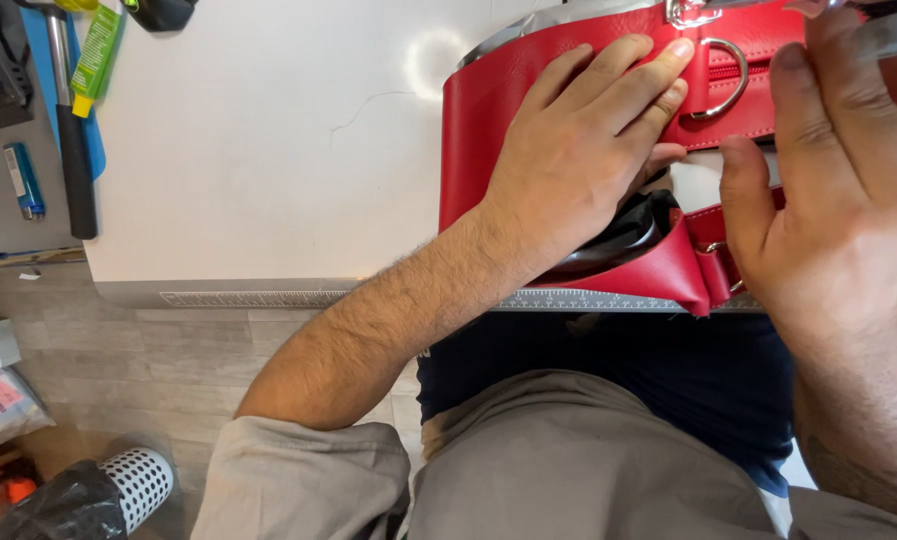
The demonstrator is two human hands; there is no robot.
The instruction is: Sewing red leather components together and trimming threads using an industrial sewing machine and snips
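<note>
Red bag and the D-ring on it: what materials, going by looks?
Red bag: looks like leather or faux leather, smooth with a slight sheen and stitched strap edges; which of the two cannot be told. D-ring: metal, polished silver, with bright reflections. The left hand lies flat on the bag.
</note>
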